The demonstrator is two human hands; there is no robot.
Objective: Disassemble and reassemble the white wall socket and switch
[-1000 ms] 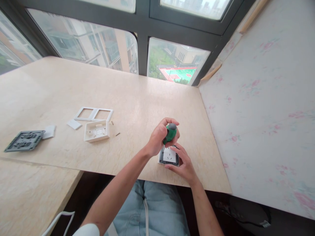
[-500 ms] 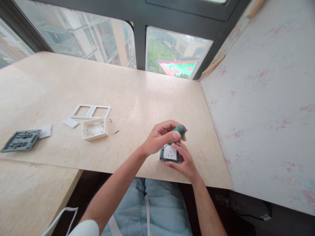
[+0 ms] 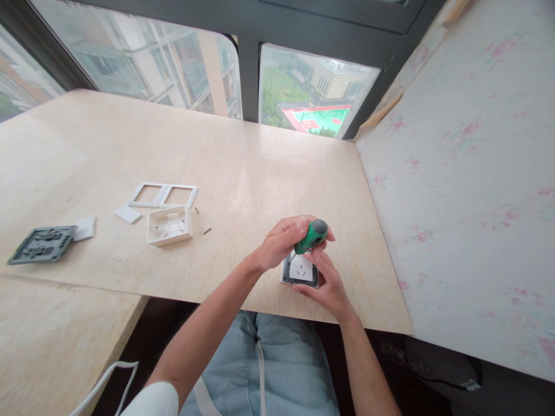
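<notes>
My left hand (image 3: pixel 288 238) is closed round a screwdriver (image 3: pixel 311 236) with a green and grey handle. Its shaft slants down to the upper left corner of a wall socket (image 3: pixel 300 269), which has a white face and a dark grey frame. Holding the socket by its right side is my right hand (image 3: pixel 326 285), with the thumb along the near edge and the fingers at the far edge. The socket sits on the stone counter close to its front edge. Part of its far side is hidden by my hands.
To the left lie an open white mounting box (image 3: pixel 170 226), two joined white frames (image 3: pixel 163 195), a small white plate (image 3: pixel 129 214) and small screws (image 3: pixel 207 231). Farther left, a grey switch base (image 3: pixel 43 245) rests beside a white cover (image 3: pixel 85 228). A papered wall (image 3: pixel 468 196) bounds the right.
My left hand's thumb and fingers have shifted on the screwdriver handle, and the handle stands slightly differently. My right hand keeps its hold on the socket. The view has moved slightly.
</notes>
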